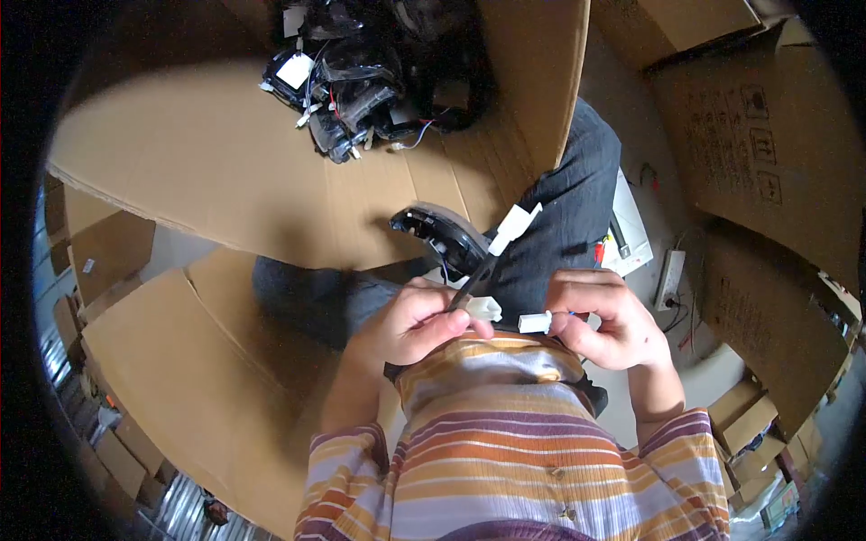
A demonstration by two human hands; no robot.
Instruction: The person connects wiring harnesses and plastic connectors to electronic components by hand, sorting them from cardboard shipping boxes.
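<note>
Striped shirt (514, 442) sits just bodyward of both grips, the left hand (419, 320) closed on a white socket (484, 309) and the right hand (604, 316) pinching a white plug (534, 323), long axis roughly sideways, its free end leftward toward the socket, near but not touching.

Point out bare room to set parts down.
Bare: cardboard panel left of the pile of black parts; lower panel left of the left forearm. Slope unclear. Crowded: between left hand and right hand, white connectors; ahead, a black unit and another connector.
</note>
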